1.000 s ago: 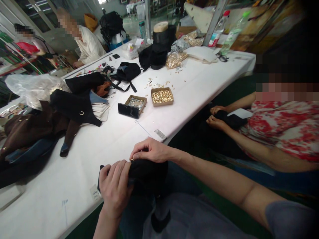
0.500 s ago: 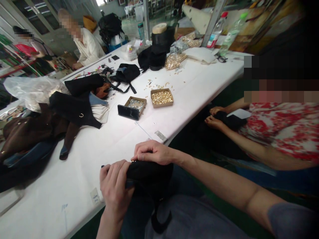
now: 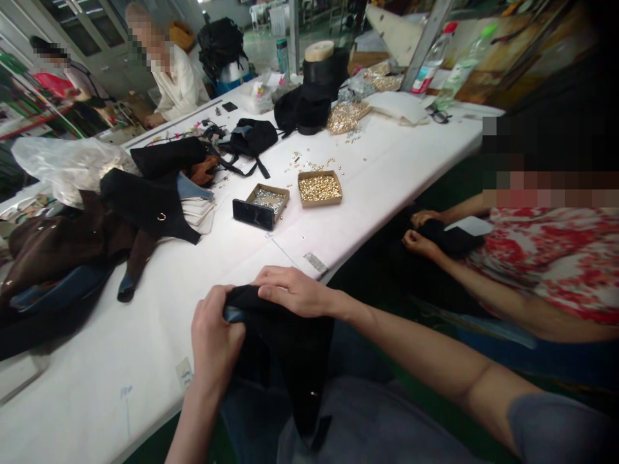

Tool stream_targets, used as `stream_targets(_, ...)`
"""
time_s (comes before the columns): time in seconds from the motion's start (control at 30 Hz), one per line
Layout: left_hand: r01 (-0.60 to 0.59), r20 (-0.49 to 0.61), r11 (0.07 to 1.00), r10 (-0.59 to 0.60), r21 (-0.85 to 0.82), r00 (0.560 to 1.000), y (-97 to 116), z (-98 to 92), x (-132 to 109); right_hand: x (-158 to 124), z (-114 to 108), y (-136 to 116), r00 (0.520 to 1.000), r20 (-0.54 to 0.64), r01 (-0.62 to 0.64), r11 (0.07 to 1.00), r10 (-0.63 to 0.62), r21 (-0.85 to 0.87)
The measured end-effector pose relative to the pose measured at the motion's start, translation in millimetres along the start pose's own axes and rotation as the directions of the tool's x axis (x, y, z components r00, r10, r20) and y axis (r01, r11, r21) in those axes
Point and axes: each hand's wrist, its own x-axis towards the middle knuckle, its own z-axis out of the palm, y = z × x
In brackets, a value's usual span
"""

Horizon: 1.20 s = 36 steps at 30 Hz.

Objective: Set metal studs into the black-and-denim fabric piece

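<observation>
A black fabric piece with a blue lining [image 3: 294, 341] hangs between my hands over my lap, at the table's near edge. My left hand [image 3: 215, 328] is closed round its left end, where some blue shows. My right hand [image 3: 294, 291] lies over the top edge, thumb on the near side, gripping the cloth; its fingertips are partly hidden behind the fabric. A small gold stud shows low on the hanging cloth. Beyond my hands stand a cardboard box of gold metal pieces [image 3: 320, 190] and a box of silver pieces [image 3: 268, 198], with a phone [image 3: 253, 214] leaning on it.
Brown and black fabric pieces [image 3: 72, 251] cover the left of the white table [image 3: 203, 361]. Loose studs, black bags [image 3: 254, 138] and a bag of gold pieces [image 3: 345, 118] lie farther back. At right a co-worker's hands [image 3: 420, 232] hold black cloth; other people are behind.
The black piece has been turned and spread, so more of it hangs down. My left hand has shifted up and its grip has turned. The view has moved slightly.
</observation>
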Motion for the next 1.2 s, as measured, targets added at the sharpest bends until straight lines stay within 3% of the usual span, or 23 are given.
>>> stream_targets(0.1,0.165,0.043,0.986,-0.164,-0.005,0.985,-12.0,-17.6,24.3,-3.3,3.9,-34.0,0.976,-0.197,0.038,0.961,-0.095,-0.275)
stream_targets(0.17,0.280,0.055,0.959,-0.282,0.043,0.958,-30.2,-32.0,38.8,-17.5,15.4,-64.6,0.964,-0.200,0.080,0.905,-0.177,-0.418)
stream_targets(0.2,0.335,0.069,0.940,-0.340,0.066,0.938,-41.9,-38.6,44.9,-26.7,23.1,-78.6,0.969,-0.111,0.144,0.875,-0.219,-0.462)
stream_targets(0.27,0.426,0.133,0.899,-0.437,0.099,0.890,-67.2,-48.7,54.0,-44.0,38.4,-97.5,0.944,0.190,0.328,0.809,-0.268,-0.488)
stream_targets(0.33,0.473,0.231,0.873,-0.488,0.122,0.842,-89.7,-54.4,58.1,-52.5,47.8,-101.5,0.849,0.460,0.483,0.735,-0.259,-0.476)
stream_targets(0.37,0.479,0.278,0.867,-0.497,0.136,0.822,-98.3,-55.8,58.5,-51.7,49.0,-99.0,0.808,0.536,0.530,0.703,-0.247,-0.475)
stream_targets(0.47,0.475,0.394,0.859,-0.511,0.193,0.764,-111.6,-57.5,56.0,-31.5,41.1,-86.3,0.732,0.616,0.627,0.642,-0.292,-0.441)
stream_targets(0.6,0.429,0.469,0.857,-0.516,0.286,0.717,-111.5,-56.9,56.1,10.2,37.1,-77.1,0.571,0.684,0.777,0.569,-0.455,-0.270)
stream_targets(0.63,0.412,0.476,0.855,-0.518,0.314,0.711,-111.1,-57.0,57.6,19.9,40.5,-74.2,0.550,0.691,0.795,0.549,-0.469,-0.260)
stream_targets(0.7,0.375,0.483,0.851,-0.520,0.369,0.705,-111.3,-58.8,61.1,38.2,48.6,-65.9,0.577,0.704,0.783,0.527,-0.414,-0.331)
stream_targets(0.77,0.340,0.485,0.844,-0.522,0.416,0.702,-112.5,-63.6,62.8,56.1,52.2,-58.4,0.632,0.725,0.732,0.518,-0.274,-0.442)
stream_targets(0.83,0.311,0.486,0.838,-0.521,0.449,0.702,-113.5,-71.1,60.9,73.5,47.4,-58.5,0.645,0.753,0.690,0.526,-0.134,-0.497)
stream_targets(0.9,0.290,0.492,0.838,-0.514,0.463,0.703,-113.2,-78.9,55.8,88.8,35.3,-69.7,0.629,0.773,0.675,0.556,-0.088,-0.485)
stream_targets(1.03,0.246,0.528,0.862,-0.473,0.444,0.706,-105.9,-84.5,43.0,107.8,9.7,-105.9,0.608,0.779,0.664,0.637,-0.155,-0.392)
stream_targets(1.13,0.146,0.525,0.875,-0.402,0.461,0.750,-95.4,-78.8,35.1,112.1,3.7,-115.8,0.579,0.808,0.623,0.698,-0.107,-0.354)
stream_targets(1.2,0.067,0.501,0.854,-0.364,0.516,0.786,-87.9,-74.7,29.7,114.2,4.6,-111.1,0.516,0.853,0.648,0.686,-0.077,-0.331)
